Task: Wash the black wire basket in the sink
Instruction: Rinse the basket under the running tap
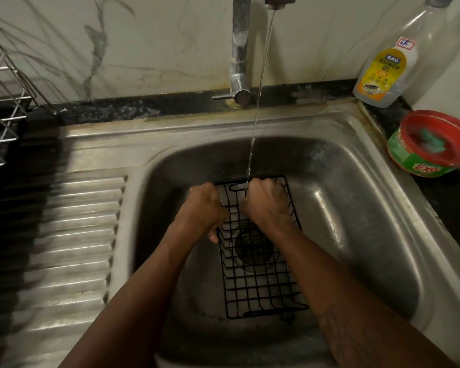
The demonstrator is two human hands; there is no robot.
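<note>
In the middle of the frame my left hand (pixel 202 208) grips the left rim of the black wire basket (pixel 258 282) lying in the stainless steel sink (pixel 356 208), my right hand (pixel 266 199) curled on its far wires under the thin water stream (pixel 258 102) from the chrome tap (pixel 241 49).

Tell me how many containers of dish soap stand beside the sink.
2. The dishwash gel bottle stands at the back right corner; the red tub sits nearer, right of the sink. Others may lie outside the frame.
</note>
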